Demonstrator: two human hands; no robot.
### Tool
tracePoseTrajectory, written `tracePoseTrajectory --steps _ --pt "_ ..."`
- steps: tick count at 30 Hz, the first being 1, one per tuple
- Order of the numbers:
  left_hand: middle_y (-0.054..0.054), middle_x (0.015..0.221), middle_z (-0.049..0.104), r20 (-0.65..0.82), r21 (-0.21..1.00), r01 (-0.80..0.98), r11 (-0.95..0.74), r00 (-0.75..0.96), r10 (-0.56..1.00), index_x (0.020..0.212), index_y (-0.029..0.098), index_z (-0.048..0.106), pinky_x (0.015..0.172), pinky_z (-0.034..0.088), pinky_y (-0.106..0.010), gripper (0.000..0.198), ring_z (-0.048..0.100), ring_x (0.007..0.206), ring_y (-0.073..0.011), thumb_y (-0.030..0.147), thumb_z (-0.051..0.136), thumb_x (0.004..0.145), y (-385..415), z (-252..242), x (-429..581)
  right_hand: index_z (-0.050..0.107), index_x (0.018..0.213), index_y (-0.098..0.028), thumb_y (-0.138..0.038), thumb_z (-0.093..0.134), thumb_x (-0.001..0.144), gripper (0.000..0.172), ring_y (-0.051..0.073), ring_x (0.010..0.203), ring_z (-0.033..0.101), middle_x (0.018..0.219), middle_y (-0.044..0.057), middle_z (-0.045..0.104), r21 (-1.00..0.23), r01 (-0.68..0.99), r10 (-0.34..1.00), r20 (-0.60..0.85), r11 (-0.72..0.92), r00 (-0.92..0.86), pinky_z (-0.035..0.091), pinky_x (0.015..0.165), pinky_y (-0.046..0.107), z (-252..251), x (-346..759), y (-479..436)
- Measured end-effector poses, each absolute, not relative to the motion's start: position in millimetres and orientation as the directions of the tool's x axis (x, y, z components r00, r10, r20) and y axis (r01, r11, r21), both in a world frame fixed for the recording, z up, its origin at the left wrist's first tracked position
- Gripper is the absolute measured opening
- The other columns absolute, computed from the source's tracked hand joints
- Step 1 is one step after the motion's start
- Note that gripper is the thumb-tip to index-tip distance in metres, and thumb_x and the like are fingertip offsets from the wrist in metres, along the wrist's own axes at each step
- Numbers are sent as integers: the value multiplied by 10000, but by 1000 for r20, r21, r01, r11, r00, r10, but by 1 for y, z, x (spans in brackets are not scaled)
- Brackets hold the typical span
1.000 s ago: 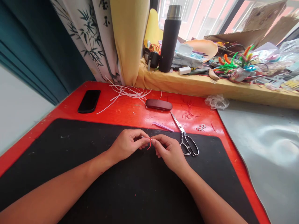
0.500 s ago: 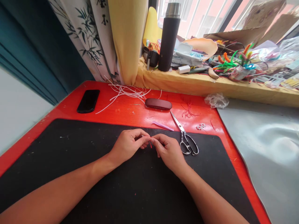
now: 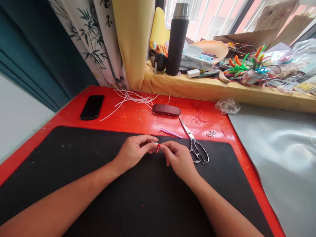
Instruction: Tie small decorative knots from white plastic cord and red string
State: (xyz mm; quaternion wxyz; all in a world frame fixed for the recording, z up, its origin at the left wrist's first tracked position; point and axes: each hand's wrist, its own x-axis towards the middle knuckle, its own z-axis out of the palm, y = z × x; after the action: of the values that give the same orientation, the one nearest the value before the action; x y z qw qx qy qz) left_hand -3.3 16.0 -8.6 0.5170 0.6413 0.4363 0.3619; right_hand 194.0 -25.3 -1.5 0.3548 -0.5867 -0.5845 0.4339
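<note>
My left hand (image 3: 134,149) pinches a small pale piece with a thin wire-like loop at its tip, too small to name for certain. Wound against that piece is a short red cord (image 3: 158,147), bent into a curve. From the other side my right hand (image 3: 176,156) grips the red cord between thumb and forefinger. Both hands meet just above the black mat (image 3: 138,204), fingertips nearly touching. Just right of my right hand lie silver scissors (image 3: 195,143) with black-edged handles. A purple curved tool (image 3: 171,133) rests beyond my fingertips.
A black phone (image 3: 92,107), white strands (image 3: 133,97), a maroon case (image 3: 166,110), red threads (image 3: 198,117) and small silvery bits (image 3: 211,133) lie on the red table (image 3: 118,121). Behind, the cluttered sill holds a dark flask (image 3: 177,46). A grey sheet (image 3: 278,158) covers the right side.
The red cord now shows as a bent loop between my fingertips, where it hung down before. More of the pale piece shows. My hands have barely shifted.
</note>
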Motion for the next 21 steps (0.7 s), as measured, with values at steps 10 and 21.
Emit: tracePoseTrajectory --steps 10,21 --pt "-28 872 834 192 876 361 -320 348 918 949 197 808 727 609 -252 115 783 758 -184 291 747 928 17 -2 -10 737 862 -193 -456 599 974 318 146 468 559 491 -48 532 -922 378 994 -100 -81 -32 434 518 242 -2 194 -25" --pt "-20 893 841 370 733 473 -489 327 870 906 234 821 768 595 -276 137 785 784 -201 274 701 957 14 1 -8 758 869 -198 -415 609 979 286 147 466 576 508 -39 571 -911 407 997 -77 -61 -23 438 518 243 0 193 -26"
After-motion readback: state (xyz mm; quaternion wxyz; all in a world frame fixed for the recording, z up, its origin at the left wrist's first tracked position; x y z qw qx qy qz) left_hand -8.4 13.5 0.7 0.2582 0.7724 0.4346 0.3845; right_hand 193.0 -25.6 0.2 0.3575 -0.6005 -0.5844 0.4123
